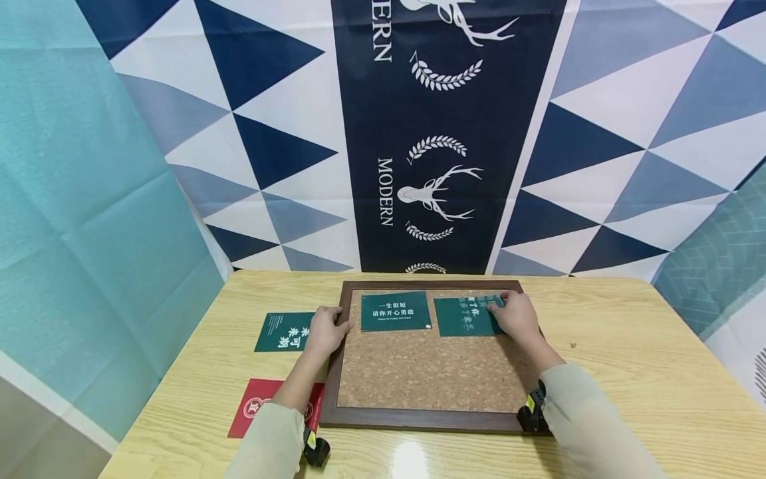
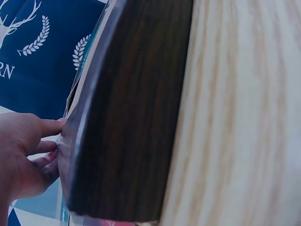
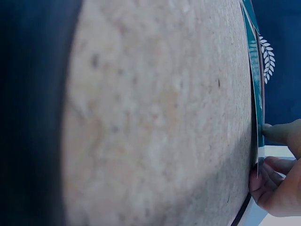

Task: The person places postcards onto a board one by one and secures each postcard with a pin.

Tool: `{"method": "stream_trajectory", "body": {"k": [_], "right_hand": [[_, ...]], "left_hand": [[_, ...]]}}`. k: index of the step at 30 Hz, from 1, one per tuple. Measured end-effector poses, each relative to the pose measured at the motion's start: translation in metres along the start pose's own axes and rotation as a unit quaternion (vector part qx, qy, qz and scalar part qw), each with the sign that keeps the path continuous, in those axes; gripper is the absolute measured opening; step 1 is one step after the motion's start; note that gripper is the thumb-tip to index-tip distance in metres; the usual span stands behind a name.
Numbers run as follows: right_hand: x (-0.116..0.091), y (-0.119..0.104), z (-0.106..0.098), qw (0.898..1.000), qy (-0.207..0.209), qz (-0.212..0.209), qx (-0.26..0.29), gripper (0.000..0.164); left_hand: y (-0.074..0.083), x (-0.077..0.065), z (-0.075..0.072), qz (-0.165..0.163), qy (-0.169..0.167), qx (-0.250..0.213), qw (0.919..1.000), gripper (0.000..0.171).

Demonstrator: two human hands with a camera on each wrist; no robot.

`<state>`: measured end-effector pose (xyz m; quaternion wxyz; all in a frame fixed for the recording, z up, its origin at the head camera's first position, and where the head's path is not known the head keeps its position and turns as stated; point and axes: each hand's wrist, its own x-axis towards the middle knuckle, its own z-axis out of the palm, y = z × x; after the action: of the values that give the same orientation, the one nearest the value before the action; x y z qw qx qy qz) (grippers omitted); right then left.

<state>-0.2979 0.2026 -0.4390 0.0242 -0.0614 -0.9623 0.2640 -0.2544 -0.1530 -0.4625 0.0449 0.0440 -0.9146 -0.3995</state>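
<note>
A cork board (image 1: 431, 372) with a dark brown wooden frame (image 2: 127, 113) lies on the table. My left hand (image 1: 326, 332) grips the frame's left side near its upper corner; its fingers (image 2: 51, 127) meet the frame's edge in the left wrist view. A green card (image 1: 396, 311) with white lettering lies on the cork at the upper left. To its right is a second green card (image 1: 461, 318), lettered in white. My right hand (image 1: 517, 316) pinches this card's right end between thumb and fingers, close over the cork, at the frame's upper right corner.
Left of the board, a green card (image 1: 281, 336) and a red card (image 1: 257, 399) lie on the wooden table (image 1: 622, 372), partly hidden by my left hand and arm. Behind the table hangs a patterned cloth (image 1: 431, 133). A wrist camera (image 1: 532, 416) overlaps the frame's lower right corner.
</note>
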Motion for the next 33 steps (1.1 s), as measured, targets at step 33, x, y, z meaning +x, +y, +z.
{"method": "stream_trajectory", "body": {"k": [33], "right_hand": [[-0.0039, -0.0030, -0.0080, 1.000, 0.013, 0.005, -0.027, 0.039]], "left_hand": [[0.0009, -0.0004, -0.0001, 0.000, 0.002, 0.003, 1.0000, 0.045]]}}
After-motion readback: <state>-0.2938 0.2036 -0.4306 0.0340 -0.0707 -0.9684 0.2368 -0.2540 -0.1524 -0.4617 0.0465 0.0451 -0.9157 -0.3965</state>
